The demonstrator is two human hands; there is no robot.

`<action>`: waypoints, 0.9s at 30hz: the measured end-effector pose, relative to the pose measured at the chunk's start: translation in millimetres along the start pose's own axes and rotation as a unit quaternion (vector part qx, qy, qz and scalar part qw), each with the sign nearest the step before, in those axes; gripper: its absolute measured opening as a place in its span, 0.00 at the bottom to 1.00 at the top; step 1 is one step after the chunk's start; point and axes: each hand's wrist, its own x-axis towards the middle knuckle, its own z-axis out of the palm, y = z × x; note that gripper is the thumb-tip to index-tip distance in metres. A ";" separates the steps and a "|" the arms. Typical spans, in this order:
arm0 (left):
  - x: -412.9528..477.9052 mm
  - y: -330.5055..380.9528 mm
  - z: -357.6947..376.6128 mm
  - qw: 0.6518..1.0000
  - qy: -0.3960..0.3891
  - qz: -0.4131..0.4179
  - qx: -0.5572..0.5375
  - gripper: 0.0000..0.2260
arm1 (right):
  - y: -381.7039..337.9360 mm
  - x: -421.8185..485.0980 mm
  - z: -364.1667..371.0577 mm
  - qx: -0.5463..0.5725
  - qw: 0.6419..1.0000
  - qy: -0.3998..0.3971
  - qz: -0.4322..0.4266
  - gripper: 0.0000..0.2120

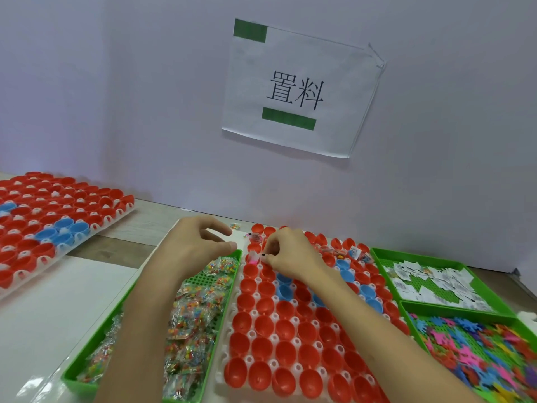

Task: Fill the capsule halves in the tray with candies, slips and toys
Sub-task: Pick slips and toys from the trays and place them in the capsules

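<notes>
A white tray (232, 303) in front of me holds rows of red and blue capsule halves (263, 322). Most near halves look empty; some far ones hold slips and a toy. My right hand (290, 251) hovers over the tray's far left corner and pinches a small white slip (263, 255) between thumb and fingers. Beside it a pink item (253, 258) sits in a half. My left hand (200, 242) floats above the far end of the green candy tray (75, 373), fingers loosely curled and holding nothing that I can see.
Candy packets (191, 324) fill the green tray at left. On the right, one green tray holds paper slips (436, 282) and another holds coloured toys (476, 344). A second capsule tray (58, 210) lies far left. A wall with a paper sign (296, 88) stands close behind.
</notes>
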 end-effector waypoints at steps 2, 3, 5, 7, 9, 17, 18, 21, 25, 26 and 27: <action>0.4 -0.7 -0.4 1.000 0.001 -0.001 0.000 0.07 | 0.6 0.5 1.8 0.001 1.000 -0.001 0.000 0.02; 0.7 -1.0 -0.9 1.000 0.000 -0.001 0.002 0.07 | 0.8 0.7 2.4 0.003 1.000 -0.001 0.002 0.02; 1.3 -2.6 -2.1 1.000 0.003 -0.004 0.008 0.08 | 1.5 0.7 3.0 0.006 1.000 0.003 0.004 0.02; 2.9 -5.4 -3.8 1.000 0.011 -0.009 0.020 0.08 | 3.1 0.0 2.8 0.012 1.000 0.007 0.004 0.03; 5.3 -10.2 -4.6 0.999 0.018 -0.017 0.038 0.08 | 5.4 -1.1 1.7 0.023 1.000 0.008 -0.001 0.05; 13.9 -33.8 12.1 0.990 -0.048 -0.083 0.105 0.09 | 15.9 -13.2 -10.4 0.074 0.997 0.029 -0.015 0.15; 14.8 -35.9 15.1 0.987 -0.058 -0.091 0.116 0.09 | 20.2 -15.3 -17.2 0.085 0.995 0.046 -0.008 0.15; 17.6 -41.0 21.2 0.984 -0.059 -0.106 0.128 0.10 | 46.8 -23.6 -45.2 0.112 0.986 0.116 0.032 0.08; 20.8 -42.1 28.4 0.983 -0.037 -0.108 0.141 0.08 | 118.7 -43.5 -82.3 0.101 0.967 0.195 0.128 0.06; 20.3 -41.8 29.4 0.983 -0.026 -0.107 0.144 0.08 | 139.9 -50.8 -88.2 0.092 0.961 0.205 0.164 0.06; 20.0 -41.5 30.0 0.983 -0.016 -0.106 0.150 0.07 | 160.7 -59.0 -92.8 0.079 0.953 0.213 0.201 0.06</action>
